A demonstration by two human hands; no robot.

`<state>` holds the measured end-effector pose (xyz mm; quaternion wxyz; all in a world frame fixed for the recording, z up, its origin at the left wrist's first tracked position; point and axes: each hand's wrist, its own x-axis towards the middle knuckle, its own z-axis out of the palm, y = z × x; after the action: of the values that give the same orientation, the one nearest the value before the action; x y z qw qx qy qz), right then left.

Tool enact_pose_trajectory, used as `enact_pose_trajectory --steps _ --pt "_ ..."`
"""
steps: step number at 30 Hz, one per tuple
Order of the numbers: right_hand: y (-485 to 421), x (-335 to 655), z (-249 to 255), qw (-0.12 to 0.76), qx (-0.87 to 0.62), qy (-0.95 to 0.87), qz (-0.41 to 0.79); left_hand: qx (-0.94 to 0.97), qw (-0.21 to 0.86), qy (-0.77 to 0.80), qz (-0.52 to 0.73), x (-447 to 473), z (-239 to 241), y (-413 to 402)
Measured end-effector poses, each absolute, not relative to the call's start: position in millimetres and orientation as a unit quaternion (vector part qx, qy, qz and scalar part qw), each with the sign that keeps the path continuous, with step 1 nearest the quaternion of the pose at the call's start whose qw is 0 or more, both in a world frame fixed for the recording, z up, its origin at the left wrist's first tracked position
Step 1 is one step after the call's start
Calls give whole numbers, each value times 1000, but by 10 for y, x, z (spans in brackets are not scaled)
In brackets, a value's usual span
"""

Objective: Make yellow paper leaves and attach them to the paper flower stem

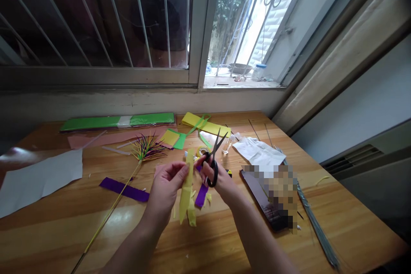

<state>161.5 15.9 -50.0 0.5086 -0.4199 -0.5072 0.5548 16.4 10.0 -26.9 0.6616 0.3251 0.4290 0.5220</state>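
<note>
Pinched between the thumb and fingers of my left hand (pixel 168 182) is a yellow crepe paper strip (pixel 186 190), held upright with a pointed lower end. My right hand (pixel 221 180) has its fingers in the black handles of a pair of scissors (pixel 214 154). The blades point up and away, a little apart, with no paper between them. Yellow scraps (pixel 192 214) and a purple paper piece (pixel 201 195) lie on the table just below the hands. Left of my left hand rests a paper flower (pixel 146 147) with yellow, green and purple fringe on a long yellow stem.
A packaged green paper bundle (pixel 147 118) and a folded yellow paper (pixel 208 124) lie along the back. White paper (pixel 45 180) is at left, with a purple strip (pixel 125 189) nearer. To the right are a white cloth (pixel 258 152), a tablet-like device (pixel 257 197) and grey wires (pixel 316 222).
</note>
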Motion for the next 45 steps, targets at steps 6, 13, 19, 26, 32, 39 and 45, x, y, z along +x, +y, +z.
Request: enact_pose_trajectory --steps 6,13,19,26,32,39,45 --pt "-97 1611 -625 451 -490 -570 483 328 603 445 575 112 -259 118" --pt "-101 1474 -711 446 -503 -460 580 329 592 440 590 126 -280 102" --pt "-128 1485 -845 461 -536 -467 532 336 586 447 587 117 -322 118" --pt "-169 1510 -756 470 -456 -503 564 340 576 456 587 134 -316 147" --pt "-210 1572 -665 474 -425 -554 536 346 588 453 574 96 -272 122" --pt "-264 1537 -603 389 -458 -655 458 409 557 441 572 81 -209 76" --pt "-307 1492 -547 389 -438 -649 486 496 505 456 539 97 -195 18"
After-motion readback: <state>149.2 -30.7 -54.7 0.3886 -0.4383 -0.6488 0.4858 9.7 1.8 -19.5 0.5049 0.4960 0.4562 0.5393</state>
